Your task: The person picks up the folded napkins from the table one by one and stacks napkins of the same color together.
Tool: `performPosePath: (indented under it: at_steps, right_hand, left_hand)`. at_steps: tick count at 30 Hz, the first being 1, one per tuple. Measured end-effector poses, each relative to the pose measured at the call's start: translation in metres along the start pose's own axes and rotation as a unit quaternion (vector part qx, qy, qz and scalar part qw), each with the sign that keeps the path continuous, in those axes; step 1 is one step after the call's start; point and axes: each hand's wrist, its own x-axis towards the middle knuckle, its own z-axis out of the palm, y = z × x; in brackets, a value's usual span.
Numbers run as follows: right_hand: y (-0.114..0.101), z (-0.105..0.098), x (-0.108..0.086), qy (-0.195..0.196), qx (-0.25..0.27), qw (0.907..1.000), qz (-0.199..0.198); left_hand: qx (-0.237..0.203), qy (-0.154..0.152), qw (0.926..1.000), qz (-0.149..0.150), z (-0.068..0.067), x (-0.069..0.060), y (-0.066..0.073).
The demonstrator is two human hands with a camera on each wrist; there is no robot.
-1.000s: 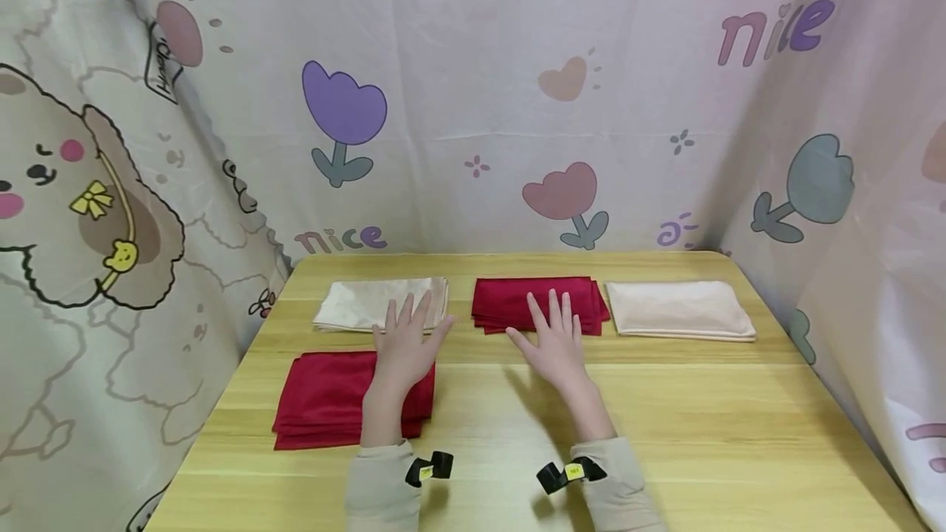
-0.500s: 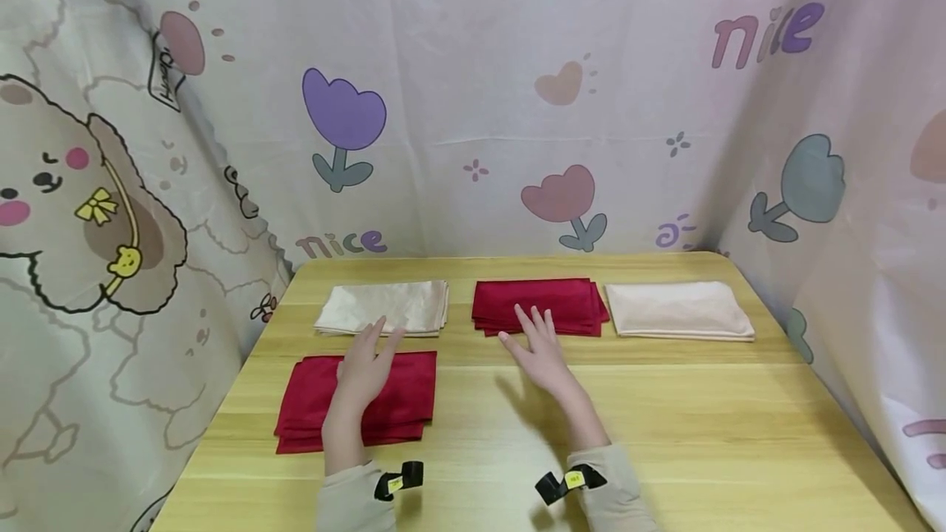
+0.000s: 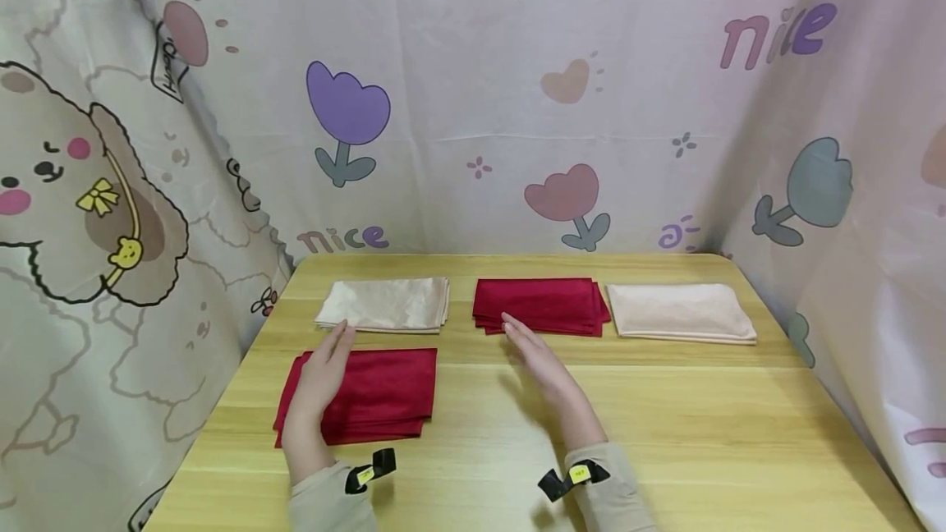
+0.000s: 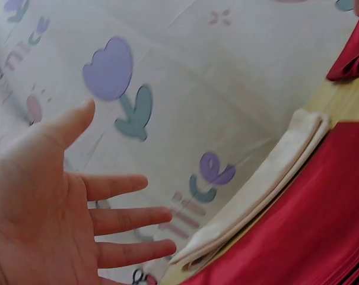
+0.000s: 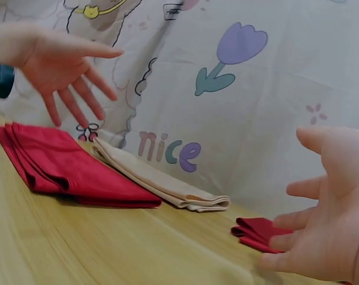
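Observation:
Over the left part of a folded red cloth (image 3: 384, 388) hovers my left hand (image 3: 319, 384), fingers straight and palm turned inward, holding nothing. In the left wrist view that hand (image 4: 60, 202) has its fingers spread, apart from the cloth. My right hand (image 3: 545, 364) is raised above the table just in front of a second folded red cloth (image 3: 539, 302). Its fingers are extended, and nothing is in it in the right wrist view either. A folded cream cloth (image 3: 384, 304) lies behind the near red one. Another folded cream cloth (image 3: 680, 310) lies at the back right.
The wooden table (image 3: 665, 425) extends to the right and front of the cloths. A printed curtain (image 3: 458, 105) rises behind the table's back edge and along both sides. Each sleeve carries a black strap, such as the right strap (image 3: 575, 479).
My left hand has moved left, from the near red cloth's right part to its left part, and turned palm inward. My right hand has drawn back slightly, its fingers closer together. The cloths stay put.

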Motion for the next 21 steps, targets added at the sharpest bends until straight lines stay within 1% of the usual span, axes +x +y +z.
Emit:
performPosePath:
  at_steps: [2,3,5,7,11,13,15,17,21]
  right_hand:
    - [0.002,0.000,0.001,-0.037,0.050,0.9981,0.004]
    - [0.004,0.000,0.003,-0.053,0.065,0.9964,0.003]
    - [0.007,0.000,0.005,-0.086,0.104,0.9908,0.013]
    - [0.010,0.001,0.006,-0.111,0.129,0.9851,0.023]
    - [0.018,0.004,0.009,-0.154,0.191,0.9679,0.052]
    - [0.021,0.006,0.010,-0.173,0.218,0.9581,0.066]
    - [0.023,0.009,0.011,-0.191,0.239,0.9491,0.076]
    - [0.025,0.012,0.012,-0.206,0.253,0.9415,0.084]
    - [0.027,0.017,0.015,-0.228,0.274,0.9296,0.095]
  left_hand:
    - [-0.023,0.005,0.9997,-0.002,-0.006,0.000,-0.006]
    - [-0.036,0.007,0.9993,-0.003,-0.008,0.000,-0.009]
    - [-0.064,0.011,0.9979,0.002,-0.012,0.000,-0.017]
    - [-0.090,0.012,0.9959,0.007,-0.016,0.001,-0.024]
    - [-0.125,0.016,0.9917,0.025,-0.023,-0.002,-0.035]
    - [-0.151,0.027,0.9875,0.037,-0.025,-0.004,-0.040]
    - [-0.188,0.040,0.9803,0.048,-0.026,-0.005,-0.045]
    - [-0.229,0.052,0.9700,0.062,-0.028,-0.006,-0.050]
    - [-0.313,0.067,0.9436,0.085,-0.034,-0.005,-0.060]
